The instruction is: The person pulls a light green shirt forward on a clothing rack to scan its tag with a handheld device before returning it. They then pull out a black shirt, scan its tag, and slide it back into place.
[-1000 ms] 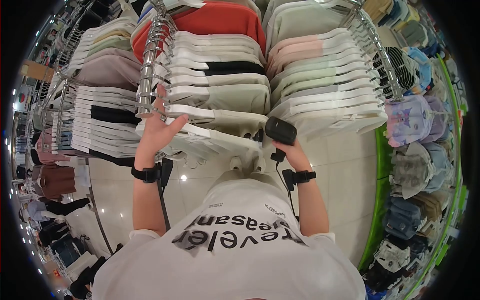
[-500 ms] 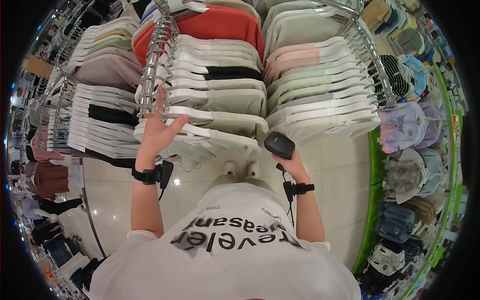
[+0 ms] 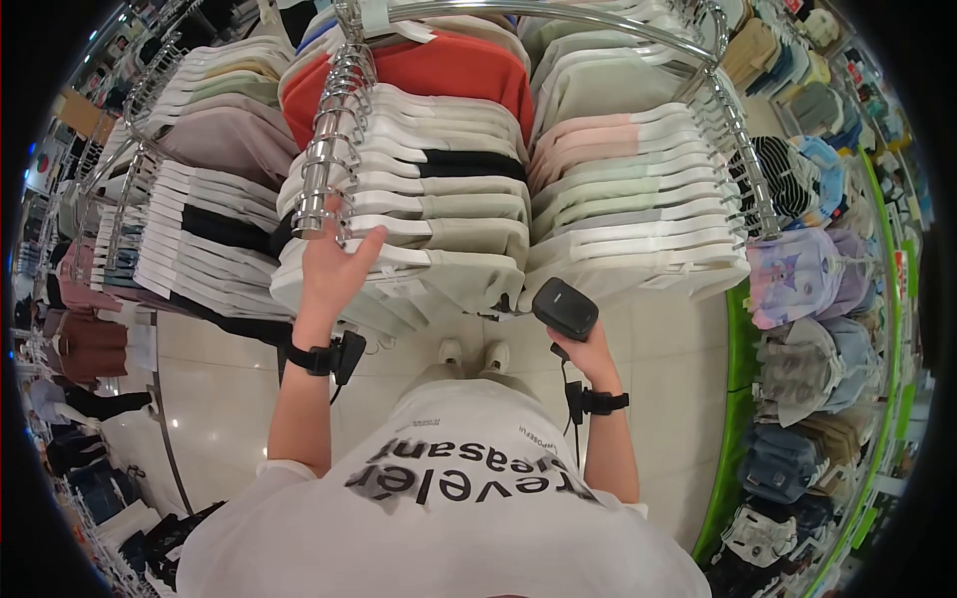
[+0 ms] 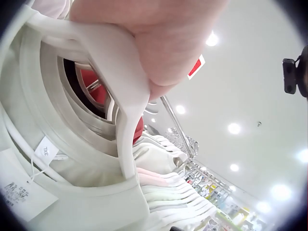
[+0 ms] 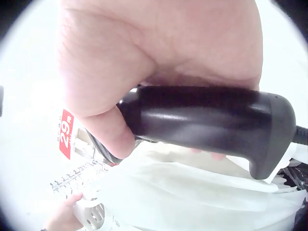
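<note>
My left hand (image 3: 334,274) is at the front end of a metal rail (image 3: 329,184), with fingers reaching up beside the hanger hooks and the thumb spread to the side. Its palm lies against a white hanger (image 4: 115,67) in the left wrist view. That hanger carries a pale shirt (image 4: 96,202) with a 3XL size label (image 4: 46,150) and a hanging paper tag (image 4: 24,187). My right hand (image 3: 595,357) grips the handle of a black handheld scanner (image 3: 565,307), its head tilted toward the hanging shirts. A cable leaves the handle's end (image 5: 284,127).
More shirts on white hangers (image 3: 638,249) fill a second rail (image 3: 743,149) at right. Dark and white garments (image 3: 214,229) hang at left. A green-edged display (image 3: 738,349) with folded and hung clothes borders the right side. Pale tiled floor (image 3: 658,379) lies below.
The front shirt has swung back toward the others on its rail. The scanner in my right hand sits lower and farther from the shirts. My left hand stays at the rail end as the view shifts.
</note>
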Available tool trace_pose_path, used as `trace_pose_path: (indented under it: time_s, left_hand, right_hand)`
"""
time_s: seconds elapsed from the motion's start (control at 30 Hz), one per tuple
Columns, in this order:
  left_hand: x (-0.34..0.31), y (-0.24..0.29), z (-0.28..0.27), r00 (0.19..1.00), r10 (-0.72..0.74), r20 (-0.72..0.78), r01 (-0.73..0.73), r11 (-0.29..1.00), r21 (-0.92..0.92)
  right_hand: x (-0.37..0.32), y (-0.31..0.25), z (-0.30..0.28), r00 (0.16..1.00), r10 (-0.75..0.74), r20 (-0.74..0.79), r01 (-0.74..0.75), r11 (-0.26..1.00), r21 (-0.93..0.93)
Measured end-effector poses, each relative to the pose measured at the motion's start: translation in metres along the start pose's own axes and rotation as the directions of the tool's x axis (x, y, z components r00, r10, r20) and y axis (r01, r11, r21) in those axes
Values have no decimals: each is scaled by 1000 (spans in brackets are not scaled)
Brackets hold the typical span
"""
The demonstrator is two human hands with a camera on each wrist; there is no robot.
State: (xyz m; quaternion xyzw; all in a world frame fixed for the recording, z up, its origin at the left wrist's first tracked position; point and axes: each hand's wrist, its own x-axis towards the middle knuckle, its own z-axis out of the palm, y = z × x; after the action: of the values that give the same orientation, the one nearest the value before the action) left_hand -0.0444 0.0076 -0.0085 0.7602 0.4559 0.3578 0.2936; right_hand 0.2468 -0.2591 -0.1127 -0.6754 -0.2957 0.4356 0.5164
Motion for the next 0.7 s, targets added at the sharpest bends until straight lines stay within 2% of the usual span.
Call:
trace_pose_path:
  time_s: [0.13,0.23,0.3,0.43,0.5,0.53,0.6,0.67,0.7]
  left_hand:
    - [0,1,5,994,55,-92,-50,997,55]
    - [1,13,7,993,-34,-117,37,999,23]
    - [2,17,9,978,-120,-173,142,982,126]
    - [2,11,12,969,-33,-245,85,976,202]
    - [1,14,8,985,-53,-165,70,992,103]
    - [1,12,7,983,-54,-175,72,992,99]
    - [2,4,4,992,45,-120,-33,995,94]
    - [1,2,0,995,19,-96,-13,998,61]
    - [1,3,-3,998,-4,-61,5,1000,30]
  right_hand:
    - [3,-21,1,995,-91,29,93,995,-41]
    - [8,-43,5,981,-181,67,182,983,-13]
    - [13,-63,12,971,-231,64,226,972,67]
    - [25,-101,25,936,-331,123,329,944,34]
    - [36,-110,30,929,-340,146,339,940,30]
    - [41,-115,33,924,-346,164,345,938,33]
    - [51,-126,44,915,-368,163,368,929,29]
    - [60,-136,55,869,-475,140,470,880,70]
    - [62,-140,56,868,-461,181,457,887,67]
